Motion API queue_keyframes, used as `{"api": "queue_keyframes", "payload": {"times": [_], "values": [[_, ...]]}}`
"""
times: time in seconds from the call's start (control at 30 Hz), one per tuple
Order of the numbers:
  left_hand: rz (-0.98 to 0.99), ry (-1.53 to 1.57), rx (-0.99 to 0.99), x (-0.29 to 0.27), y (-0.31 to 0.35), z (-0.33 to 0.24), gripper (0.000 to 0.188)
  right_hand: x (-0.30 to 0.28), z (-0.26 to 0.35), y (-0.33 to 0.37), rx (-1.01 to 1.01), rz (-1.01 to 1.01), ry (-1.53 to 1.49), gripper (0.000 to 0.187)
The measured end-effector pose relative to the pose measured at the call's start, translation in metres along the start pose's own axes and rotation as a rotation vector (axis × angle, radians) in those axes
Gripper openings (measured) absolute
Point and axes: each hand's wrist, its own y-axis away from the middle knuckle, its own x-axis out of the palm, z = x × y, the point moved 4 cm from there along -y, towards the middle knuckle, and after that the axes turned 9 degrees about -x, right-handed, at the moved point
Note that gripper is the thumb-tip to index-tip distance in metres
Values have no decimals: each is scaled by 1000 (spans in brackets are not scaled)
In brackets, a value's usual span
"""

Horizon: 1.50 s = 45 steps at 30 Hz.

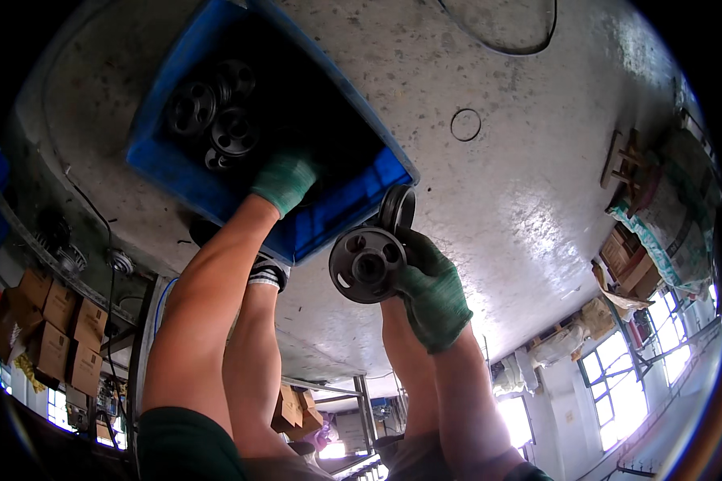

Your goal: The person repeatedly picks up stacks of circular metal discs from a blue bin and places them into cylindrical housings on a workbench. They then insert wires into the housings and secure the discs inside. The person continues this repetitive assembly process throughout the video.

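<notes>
A grey floor (521,200) is spreading out beneath the fingers of both hands, with a deep blue crate (361,186) lying around the left fingers and ahead and to the left of the right ones. The left hand (285,183), in a green glove, is sitting inside the crate; its fingers are disappearing into blur and shadow, so whether they are grasping anything I cannot tell. The right hand (433,289), gloved alike, is hanging outside the crate, its thumb and fingers clenching at least two dark wheels: the front wheel (367,267) is facing up at the left of the fingertips, and the rear wheel (399,210) is standing on edge just beyond them, near the crate's corner. A cluster of similar wheels (234,132) is lying in the crate, ahead and to the left of the left fingers. The handling seems to be standing partway: the right fingers are already keeping their wheels clear of the crate, while several others are lying ungripped inside, and darkness is hiding the full count. Smallest, a thin ring (451,125) is lying beyond the right fingers, well apart.
</notes>
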Motion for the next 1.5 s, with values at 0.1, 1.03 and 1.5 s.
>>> {"api": "queue_keyframes", "payload": {"times": [0.1, 1.03, 1.5], "values": [[-58, 168, -69, -29, 22, 10, 32, 3, 5, 1, -30, -23, -29, 58], [-2153, 2144, -663, -664, 740, -176, 40, 456, 225, 615, -423, 1342, 890, 58], [-2499, 1246, -1049, -682, 884, -78, 39, 740, 3, 783, -1287, 1796, 2072, 56]]}}
